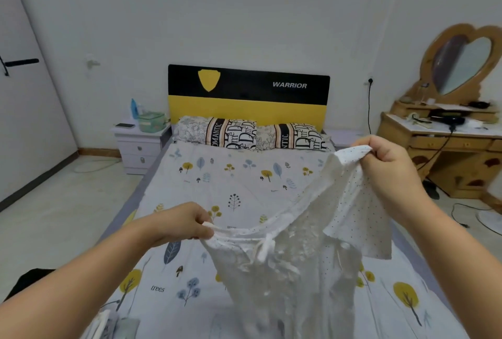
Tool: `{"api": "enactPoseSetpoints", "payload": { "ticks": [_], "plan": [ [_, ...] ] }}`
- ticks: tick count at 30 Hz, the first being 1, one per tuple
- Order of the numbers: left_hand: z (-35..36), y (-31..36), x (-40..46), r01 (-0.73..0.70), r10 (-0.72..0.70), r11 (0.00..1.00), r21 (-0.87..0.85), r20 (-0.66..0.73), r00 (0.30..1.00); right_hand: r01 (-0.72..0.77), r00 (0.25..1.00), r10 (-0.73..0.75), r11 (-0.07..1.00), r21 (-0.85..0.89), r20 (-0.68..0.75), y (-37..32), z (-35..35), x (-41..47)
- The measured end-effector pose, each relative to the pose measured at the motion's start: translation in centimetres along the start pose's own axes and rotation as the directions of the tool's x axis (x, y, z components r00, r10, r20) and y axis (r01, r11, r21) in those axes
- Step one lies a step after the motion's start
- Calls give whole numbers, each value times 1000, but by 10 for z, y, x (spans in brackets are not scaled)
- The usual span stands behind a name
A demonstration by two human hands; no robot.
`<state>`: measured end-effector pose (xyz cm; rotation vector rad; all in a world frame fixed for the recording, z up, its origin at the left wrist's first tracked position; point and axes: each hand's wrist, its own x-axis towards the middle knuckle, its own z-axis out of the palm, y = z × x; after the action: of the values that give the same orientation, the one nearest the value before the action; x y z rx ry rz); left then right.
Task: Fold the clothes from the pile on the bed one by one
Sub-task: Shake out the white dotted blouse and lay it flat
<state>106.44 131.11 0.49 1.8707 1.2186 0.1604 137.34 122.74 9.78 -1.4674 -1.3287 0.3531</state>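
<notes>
Above the tree-print bed, the left hand pinches the neckline and the right hand grips a sleeve of a white dotted top; uneven height and limp lace risk a skewed, bunched landing.

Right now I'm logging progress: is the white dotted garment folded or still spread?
Spread, not folded: the left hand and right hand hold the white dotted garment up by its top edge, hanging loose over the bed.

2 pillows lie at the bed's head, nightstand left, dresser right.
</notes>
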Motion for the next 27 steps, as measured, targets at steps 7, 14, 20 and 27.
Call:
{"api": "enactPoseSetpoints", "payload": {
  "ticks": [7,14,20,27],
  "plan": [
    [-3,9,1,-112,61,778,-618,-102,993,-84,996,84,996,9,-32,30,-10,-2],
    [-7,21,-4,-113,111,974,-198,-24,994,-162,987,162,986,-38,3,56,1,-9],
    [-21,16,5,-20,183,940,341,-453,872,-142,988,151,971,-194,35,68,13,-10],
    [-31,14,-10,-240,173,954,-177,-328,929,-151,988,149,927,-344,-33,71,9,-10]
  ]
}}
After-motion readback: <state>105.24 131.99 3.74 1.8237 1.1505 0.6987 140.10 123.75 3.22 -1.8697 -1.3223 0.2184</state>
